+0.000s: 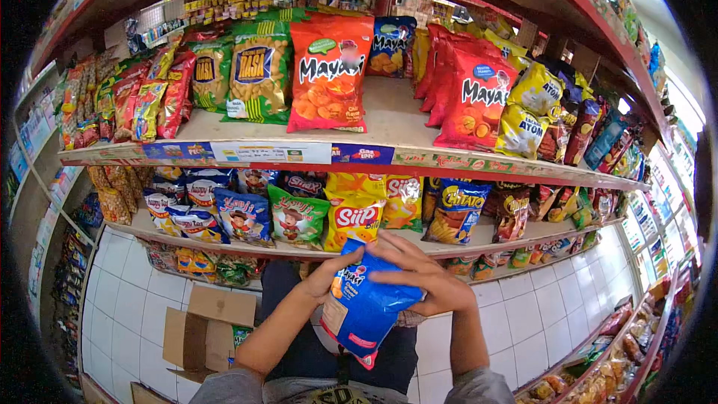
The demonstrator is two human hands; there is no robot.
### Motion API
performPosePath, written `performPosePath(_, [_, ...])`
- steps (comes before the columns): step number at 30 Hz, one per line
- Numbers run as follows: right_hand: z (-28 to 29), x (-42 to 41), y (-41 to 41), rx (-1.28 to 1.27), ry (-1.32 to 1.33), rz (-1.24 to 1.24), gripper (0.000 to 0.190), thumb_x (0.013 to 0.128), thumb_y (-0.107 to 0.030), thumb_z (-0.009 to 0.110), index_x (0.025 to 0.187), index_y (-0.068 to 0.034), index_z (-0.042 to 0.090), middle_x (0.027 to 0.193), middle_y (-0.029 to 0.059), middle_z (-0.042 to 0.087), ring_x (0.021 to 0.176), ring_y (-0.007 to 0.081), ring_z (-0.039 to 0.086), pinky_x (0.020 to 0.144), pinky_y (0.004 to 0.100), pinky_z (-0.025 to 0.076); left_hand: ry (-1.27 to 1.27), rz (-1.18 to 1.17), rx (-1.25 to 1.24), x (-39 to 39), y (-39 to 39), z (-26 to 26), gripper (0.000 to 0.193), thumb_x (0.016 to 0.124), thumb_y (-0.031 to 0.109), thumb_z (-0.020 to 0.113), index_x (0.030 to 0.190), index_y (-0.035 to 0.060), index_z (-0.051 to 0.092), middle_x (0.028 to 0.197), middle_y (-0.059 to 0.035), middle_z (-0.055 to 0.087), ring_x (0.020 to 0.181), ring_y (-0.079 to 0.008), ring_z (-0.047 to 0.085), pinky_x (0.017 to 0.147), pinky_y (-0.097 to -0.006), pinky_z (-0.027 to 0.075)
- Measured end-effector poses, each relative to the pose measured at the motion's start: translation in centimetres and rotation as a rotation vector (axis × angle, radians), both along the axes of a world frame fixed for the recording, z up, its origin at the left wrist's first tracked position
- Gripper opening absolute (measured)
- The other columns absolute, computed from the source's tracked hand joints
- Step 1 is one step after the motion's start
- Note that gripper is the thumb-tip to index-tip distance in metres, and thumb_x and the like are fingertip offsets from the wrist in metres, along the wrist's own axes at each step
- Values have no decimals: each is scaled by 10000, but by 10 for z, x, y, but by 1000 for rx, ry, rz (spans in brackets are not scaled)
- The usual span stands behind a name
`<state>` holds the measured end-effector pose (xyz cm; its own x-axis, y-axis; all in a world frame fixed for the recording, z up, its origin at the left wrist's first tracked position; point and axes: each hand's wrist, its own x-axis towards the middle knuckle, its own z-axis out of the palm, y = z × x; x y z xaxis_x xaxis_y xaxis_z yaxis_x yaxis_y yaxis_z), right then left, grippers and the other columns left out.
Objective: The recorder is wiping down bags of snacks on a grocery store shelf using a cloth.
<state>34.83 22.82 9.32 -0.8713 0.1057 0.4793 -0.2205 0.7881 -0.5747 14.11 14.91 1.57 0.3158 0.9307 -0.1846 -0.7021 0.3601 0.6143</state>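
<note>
A blue Mayasi snack bag [373, 306] is held between both hands, tilted above my lap. My left hand [328, 278] grips its left upper edge. Spread over the bag's top and right side are the fingers of my right hand [423, 278]. Just beyond the hands, a yellow SiiP bag [353, 219] stands on the lower shelf [305, 248]. On the shelf above, an orange-red Mayasi bag [331, 76] is at the front. Behind it to the right is another blue Mayasi bag [390, 45].
An opened cardboard box [216, 342] with a few bags inside sits on the tiled floor [143, 314] at left. Green peanut bags [261, 67] and red Mayasi bags [474, 98] line the upper shelf [247, 129]. Another snack rack [639, 370] stands at lower right.
</note>
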Motion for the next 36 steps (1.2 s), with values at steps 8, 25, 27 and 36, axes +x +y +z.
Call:
performPosePath(8, [57,-16,-3,288,-139,82,541,538,-95,754,1060,-161,629,1232,-4,567,1310,278,371,1106,610,86,643,292,550,-6,13,25,470,943,425,457,1269,86,442,1175,-120,559,1102,-202,543,905,-314,437])
performPosePath(25, [271,-70,103,741,-246,-1081,681,559,-563,773,920,-3,631,942,218,633,923,367,612,792,408,495,1450,1323,1175,-64,57,156,271,806,95,600,1067,27,578,1109,-134,581,1115,-334,498,986,-423,353])
performPosePath(27, [275,-97,125,857,-305,-1153,724,527,-572,789,966,-18,634,1015,190,633,982,344,608,852,412,490,1712,1376,1234,-68,76,157,280,793,85,608,1069,49,576,1157,-128,557,1167,-328,466,1010,-428,333])
performPosePath(36, [239,-178,250,816,-381,-1160,795,524,-493,823,1104,-11,573,1130,197,594,1056,339,577,898,412,476,2103,1351,1137,-71,112,143,436,821,306,599,1212,120,552,1303,-88,470,1271,-321,357,1072,-535,226])
